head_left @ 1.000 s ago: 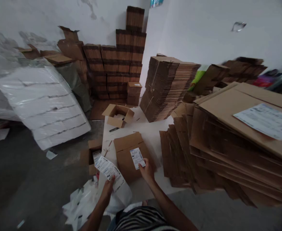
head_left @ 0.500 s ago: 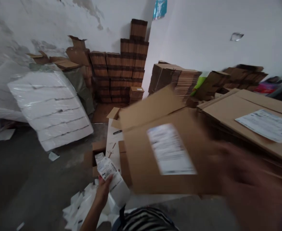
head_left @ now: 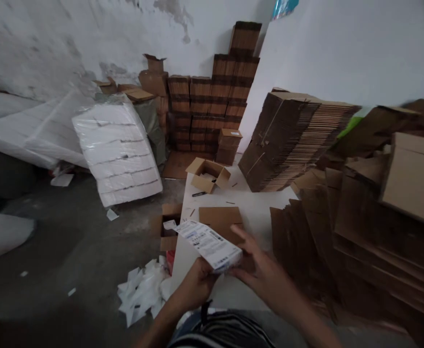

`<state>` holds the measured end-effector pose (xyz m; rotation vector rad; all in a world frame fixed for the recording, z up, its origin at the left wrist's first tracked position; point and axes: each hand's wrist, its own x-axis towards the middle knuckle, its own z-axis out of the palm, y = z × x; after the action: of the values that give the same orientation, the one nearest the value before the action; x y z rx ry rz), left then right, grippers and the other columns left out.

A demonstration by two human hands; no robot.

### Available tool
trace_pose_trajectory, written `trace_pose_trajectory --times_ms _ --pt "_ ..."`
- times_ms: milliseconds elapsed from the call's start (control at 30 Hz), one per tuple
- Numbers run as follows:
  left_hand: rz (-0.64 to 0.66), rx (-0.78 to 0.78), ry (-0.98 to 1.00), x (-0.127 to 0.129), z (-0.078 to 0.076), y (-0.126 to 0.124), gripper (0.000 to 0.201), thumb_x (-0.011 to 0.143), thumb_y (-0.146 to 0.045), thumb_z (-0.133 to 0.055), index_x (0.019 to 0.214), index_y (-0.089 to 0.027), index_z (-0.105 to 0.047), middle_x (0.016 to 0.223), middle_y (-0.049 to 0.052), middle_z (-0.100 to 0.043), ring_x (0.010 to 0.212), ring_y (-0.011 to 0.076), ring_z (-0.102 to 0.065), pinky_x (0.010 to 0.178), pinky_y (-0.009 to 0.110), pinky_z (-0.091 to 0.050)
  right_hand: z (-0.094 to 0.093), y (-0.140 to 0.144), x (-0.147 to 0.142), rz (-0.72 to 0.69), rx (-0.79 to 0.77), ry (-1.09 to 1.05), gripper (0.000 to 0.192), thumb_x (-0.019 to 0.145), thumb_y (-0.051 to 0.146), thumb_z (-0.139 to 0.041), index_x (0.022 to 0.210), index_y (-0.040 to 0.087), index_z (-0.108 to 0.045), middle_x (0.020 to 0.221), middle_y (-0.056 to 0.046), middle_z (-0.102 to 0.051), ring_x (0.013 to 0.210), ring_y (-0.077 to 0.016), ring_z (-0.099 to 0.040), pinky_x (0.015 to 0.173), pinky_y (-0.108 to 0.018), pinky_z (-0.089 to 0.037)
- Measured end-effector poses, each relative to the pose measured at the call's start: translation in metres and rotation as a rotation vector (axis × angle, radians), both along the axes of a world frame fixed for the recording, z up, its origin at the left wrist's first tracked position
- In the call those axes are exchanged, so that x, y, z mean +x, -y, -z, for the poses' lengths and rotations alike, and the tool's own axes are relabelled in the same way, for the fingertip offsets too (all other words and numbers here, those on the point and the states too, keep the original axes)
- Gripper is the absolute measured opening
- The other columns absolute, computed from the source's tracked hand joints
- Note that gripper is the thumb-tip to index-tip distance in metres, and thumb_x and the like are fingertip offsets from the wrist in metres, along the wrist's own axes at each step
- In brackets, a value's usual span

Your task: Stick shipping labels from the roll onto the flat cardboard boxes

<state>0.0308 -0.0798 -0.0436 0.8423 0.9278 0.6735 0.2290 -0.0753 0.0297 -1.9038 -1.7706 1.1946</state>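
A strip of printed shipping labels [head_left: 210,244] hangs over the white tabletop [head_left: 259,208], its far end drooping over an open box [head_left: 167,243] at the table's left side. My left hand [head_left: 201,280] grips the near end of the strip from below. Beside that end is my right hand [head_left: 261,266], fingers spread; whether they touch the labels I cannot tell. Under the strip, a flat brown cardboard piece [head_left: 221,216] lies on the table.
An open carton [head_left: 208,175] and a black marker-like item [head_left: 199,194] are at the table's far end. Stacked flat cartons [head_left: 299,140] stand behind, with more cardboard [head_left: 360,241] heaped on the right. White paper scraps [head_left: 143,290] pile up at lower left. Plastic-wrapped white bundles [head_left: 121,154] lean beyond.
The labelled cardboard box has left my right hand, which has come in beside the label strip. My left hand has moved rightward and up with the labels. The view has turned left.
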Motion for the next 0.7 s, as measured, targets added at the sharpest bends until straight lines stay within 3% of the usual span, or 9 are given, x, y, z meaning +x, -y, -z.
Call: trace_pose_trajectory --times_ms 100,167,267,333,433,500,567,633,700 --pt "-0.036 -0.362 0.27 -0.001 0.002 0.003 0.043 0.071 -0.041 -0.07 0.108 -0.019 -0.07 0.122 0.01 -0.064 0.123 0.0311 -0.05 0.106 0.042 -0.035 0.023 0.001 -0.024 -0.064 -0.026 -0.039 0.025 0.085 0.018 -0.051 0.108 0.025 -0.059 0.106 -0.003 -0.065 0.099 -0.0173 -0.06 0.085 -0.032 -0.047" --pt "-0.183 -0.712 0.456 0.001 0.009 0.0 0.047 0.078 -0.048 -0.059 0.108 -0.013 -0.068 0.111 0.015 -0.068 0.113 0.0318 -0.058 0.099 0.043 -0.043 0.039 0.004 -0.036 -0.109 0.033 -0.051 0.025 0.084 0.011 -0.048 0.102 0.023 -0.06 0.101 -0.004 -0.065 0.097 -0.0177 -0.059 0.084 -0.032 -0.045" --pt "-0.493 -1.009 0.387 0.002 0.035 -0.01 0.035 0.086 -0.025 -0.05 0.108 -0.001 -0.063 0.086 0.017 -0.072 0.09 0.028 -0.068 0.087 0.04 -0.051 0.044 0.005 -0.041 -0.223 0.134 -0.129 0.017 0.083 0.01 -0.051 0.089 0.021 -0.062 0.091 -0.004 -0.064 0.095 -0.0182 -0.056 0.082 -0.031 -0.043" --pt "-0.661 -1.019 0.235 -0.006 0.061 -0.014 0.035 0.087 -0.014 -0.045 0.117 0.001 -0.056 0.069 0.011 -0.07 0.074 0.0224 -0.07 0.08 0.034 -0.054 0.037 -0.005 -0.029 -0.198 0.183 -0.215 0.012 0.086 0.016 -0.052 0.078 0.019 -0.06 0.087 -0.004 -0.061 0.091 -0.0174 -0.055 0.081 -0.03 -0.042" --pt "-0.865 -0.974 0.038 -0.032 0.099 -0.012 0.043 0.094 -0.014 -0.028 0.135 -0.008 -0.036 0.049 -0.004 -0.06 0.05 0.0147 -0.063 0.073 0.028 -0.055 0.044 -0.032 0.003 0.068 0.23 -0.27 0.016 0.091 0.028 -0.045 0.08 0.019 -0.054 0.083 -0.002 -0.056 0.08 -0.0131 -0.053 0.074 -0.025 -0.042" --pt "-0.883 -0.954 -0.007 -0.047 0.115 -0.008 0.043 0.093 -0.013 -0.028 0.135 -0.013 -0.037 0.051 -0.005 -0.061 0.047 0.014 -0.063 0.073 0.029 -0.055 0.075 -0.046 0.024 0.209 0.177 -0.125 0.021 0.092 0.032 -0.037 0.085 0.018 -0.052 0.081 -0.001 -0.054 0.076 -0.0111 -0.052 0.07 -0.021 -0.042" --pt "-0.808 -0.953 0.026 -0.051 0.121 -0.001 0.038 0.091 -0.016 -0.038 0.127 -0.011 -0.048 0.063 0.002 -0.069 0.059 0.0176 -0.068 0.076 0.032 -0.055 0.121 -0.049 0.036 0.221 0.049 0.049 0.022 0.09 0.03 -0.038 0.086 0.016 -0.054 0.08 -0.001 -0.056 0.077 -0.0113 -0.053 0.071 -0.021 -0.042" --pt "-0.681 -0.945 0.083 -0.045 0.124 0.008 0.035 0.086 -0.021 -0.05 0.118 -0.009 -0.056 0.079 0.011 -0.073 0.078 0.0242 -0.07 0.082 0.038 -0.054 0.167 -0.039 0.039 0.179 -0.064 0.142 0.014 0.081 0.024 -0.05 0.086 0.014 -0.06 0.084 -0.003 -0.06 0.085 -0.0155 -0.057 0.08 -0.025 -0.042" --pt "-0.524 -0.878 0.074 -0.032 0.131 0.019 0.038 0.083 -0.03 -0.056 0.115 -0.008 -0.059 0.094 0.016 -0.072 0.096 0.0292 -0.067 0.088 0.042 -0.051 0.201 -0.022 0.036 0.178 -0.119 0.219 0.031 0.068 0.016 -0.064 0.099 0.017 -0.064 0.103 -0.008 -0.063 0.102 -0.0242 -0.055 0.092 -0.035 -0.039"
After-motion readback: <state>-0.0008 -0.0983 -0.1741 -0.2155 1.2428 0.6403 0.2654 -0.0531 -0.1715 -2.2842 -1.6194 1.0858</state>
